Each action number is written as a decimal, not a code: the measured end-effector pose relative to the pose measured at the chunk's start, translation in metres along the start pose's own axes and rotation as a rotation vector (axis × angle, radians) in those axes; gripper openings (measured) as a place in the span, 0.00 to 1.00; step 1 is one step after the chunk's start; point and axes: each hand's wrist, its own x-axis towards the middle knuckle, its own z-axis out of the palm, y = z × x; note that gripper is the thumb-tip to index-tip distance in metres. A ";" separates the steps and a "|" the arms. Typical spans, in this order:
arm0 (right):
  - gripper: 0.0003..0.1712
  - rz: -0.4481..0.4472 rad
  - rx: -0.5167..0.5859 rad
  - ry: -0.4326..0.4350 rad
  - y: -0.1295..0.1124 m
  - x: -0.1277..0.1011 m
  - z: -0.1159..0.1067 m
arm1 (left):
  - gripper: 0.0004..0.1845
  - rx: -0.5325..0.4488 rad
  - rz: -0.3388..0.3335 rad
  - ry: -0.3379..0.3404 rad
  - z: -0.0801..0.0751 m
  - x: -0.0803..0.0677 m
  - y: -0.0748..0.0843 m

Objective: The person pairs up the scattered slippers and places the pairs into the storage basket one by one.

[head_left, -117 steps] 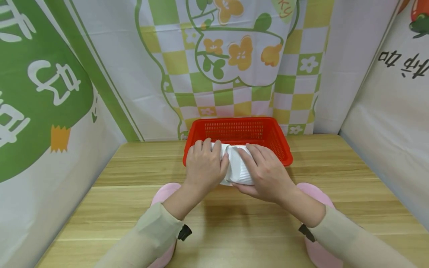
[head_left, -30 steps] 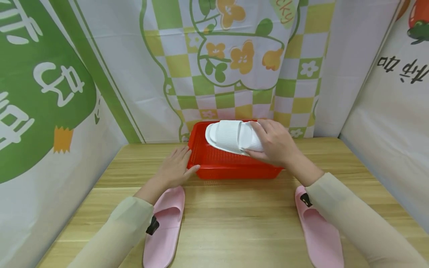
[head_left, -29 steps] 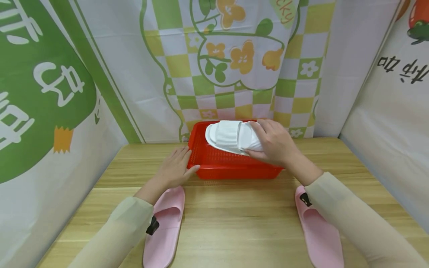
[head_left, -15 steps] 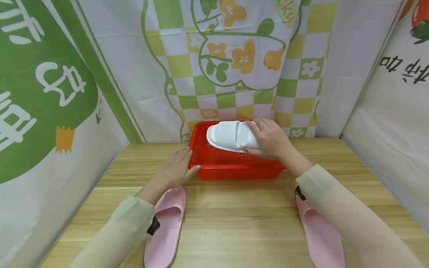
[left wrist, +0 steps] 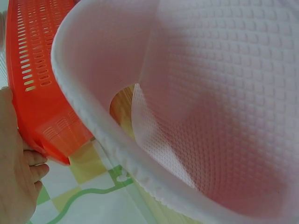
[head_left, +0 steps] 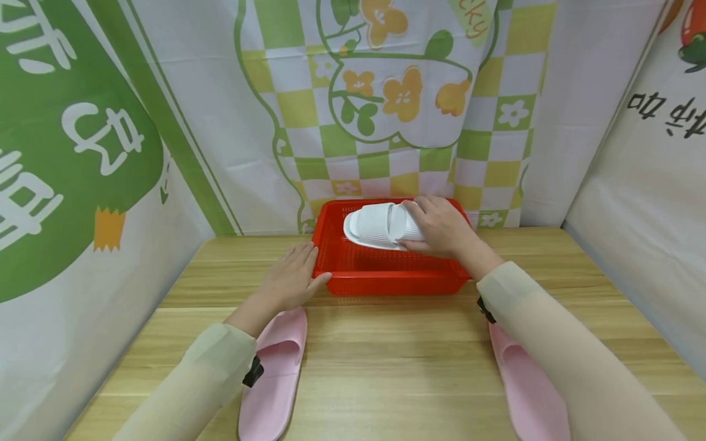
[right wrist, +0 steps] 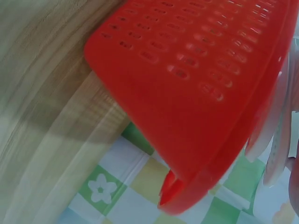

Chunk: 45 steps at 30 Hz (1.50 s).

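Note:
A white ribbed slipper [head_left: 375, 224] lies sideways over the inside of a red slotted basket [head_left: 386, 280], its edge [right wrist: 275, 126] showing past the basket wall [right wrist: 196, 79] in the right wrist view. My right hand [head_left: 441, 228] grips the slipper's heel end. My left hand [head_left: 290, 280] rests flat on the table with its fingers against the basket's near left corner [left wrist: 42, 84]. Two pink slippers lie on the table: one [head_left: 273, 383] under my left forearm, one [head_left: 532, 392] under my right forearm. The left wrist view is filled by the pink slipper [left wrist: 219, 107].
The wooden table [head_left: 386, 361] is walled by printed cloth panels at the back [head_left: 386, 104], left [head_left: 72, 184] and right [head_left: 645, 184]. The basket stands against the back panel.
My right hand has carried the white slipper from the table's near middle up and over the basket, and now lowers it inside. My left hand let go of the slipper and moved to the basket's left corner.

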 end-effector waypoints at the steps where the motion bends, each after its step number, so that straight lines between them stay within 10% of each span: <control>1: 0.43 0.004 0.004 -0.017 0.000 0.001 0.002 | 0.41 0.004 0.002 -0.002 0.000 0.000 0.000; 45: 0.45 0.259 0.066 -0.504 -0.007 0.025 0.048 | 0.40 0.068 0.000 -0.027 -0.001 0.000 0.002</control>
